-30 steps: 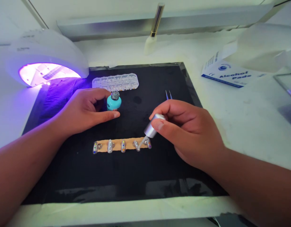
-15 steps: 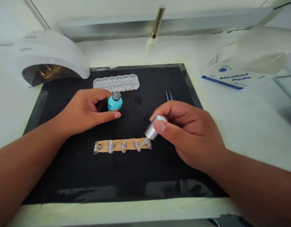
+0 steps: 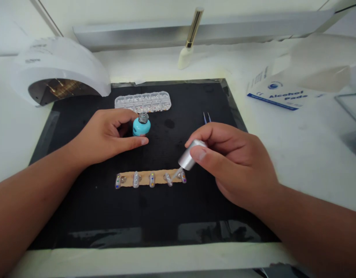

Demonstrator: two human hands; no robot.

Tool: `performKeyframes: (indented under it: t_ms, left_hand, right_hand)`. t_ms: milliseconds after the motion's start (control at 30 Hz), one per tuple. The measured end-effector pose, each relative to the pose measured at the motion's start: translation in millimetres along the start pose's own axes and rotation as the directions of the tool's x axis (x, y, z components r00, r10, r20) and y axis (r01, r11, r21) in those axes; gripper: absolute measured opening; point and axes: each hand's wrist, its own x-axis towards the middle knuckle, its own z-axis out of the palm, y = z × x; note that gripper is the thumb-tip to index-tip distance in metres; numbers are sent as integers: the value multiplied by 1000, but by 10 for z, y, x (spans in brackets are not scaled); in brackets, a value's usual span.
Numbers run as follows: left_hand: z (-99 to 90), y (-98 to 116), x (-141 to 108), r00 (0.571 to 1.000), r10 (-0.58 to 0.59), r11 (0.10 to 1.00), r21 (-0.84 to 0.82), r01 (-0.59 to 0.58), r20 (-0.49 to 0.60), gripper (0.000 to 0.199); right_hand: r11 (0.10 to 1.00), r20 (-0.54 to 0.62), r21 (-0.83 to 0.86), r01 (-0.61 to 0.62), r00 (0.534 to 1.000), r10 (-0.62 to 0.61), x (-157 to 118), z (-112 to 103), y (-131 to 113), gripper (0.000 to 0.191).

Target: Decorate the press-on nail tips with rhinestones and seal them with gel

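Observation:
My left hand (image 3: pixel 114 133) is closed round an uncapped turquoise nail polish bottle (image 3: pixel 141 126), its thumb and forefinger on either side. In my right hand (image 3: pixel 230 162) the silver cap of a nail polish brush (image 3: pixel 189 156) is pinched between thumb and fingers, tilted down to the left. The brush tip meets or nearly meets a glittery false nail (image 3: pixel 168 179), the fourth from the left. Several such nails, some with coloured gems, are fixed along a tan strip (image 3: pixel 143 178) on the black mat (image 3: pixel 108 216).
Behind my left hand lies a clear gem case (image 3: pixel 143 102) with small compartments. Blue tweezers (image 3: pixel 206 118) show partly beyond my right hand. A white nail lamp (image 3: pixel 70 65) stands at back left, a gold-capped bottle (image 3: pixel 189 42) at the back, an alcohol pads box (image 3: pixel 279 90) at right.
Hardly anything differs. The view has shifted very slightly, and the right hand's brush stays over the same nail. The left hand still holds the bottle.

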Motion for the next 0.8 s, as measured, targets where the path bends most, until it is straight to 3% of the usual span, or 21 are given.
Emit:
performKeyframes:
  t_ms: [133,400,633,800]
  left_hand:
    - [2,7,2,1000,8,1000,-25,-8,3,20]
    - [-5,-10,-10,1000,-8,1000,-19,8,0,24]
    - [2,-11,-10,1000,-8,999,-32,8,-9,22]
    - [9,-6,-7,1000,-11,999,-33,11,-2,21]
  right_hand:
    - [999,35,-43,-5,999,7,2,-2,-2,16]
    - [986,-19,-162,34,999,-38,25,-11,-24,17]
    - [991,-48,-134,21,998,-27,43,-19,-20,21]
    - [994,-8,-106,0,1000,-1,29,-13,-10,19]
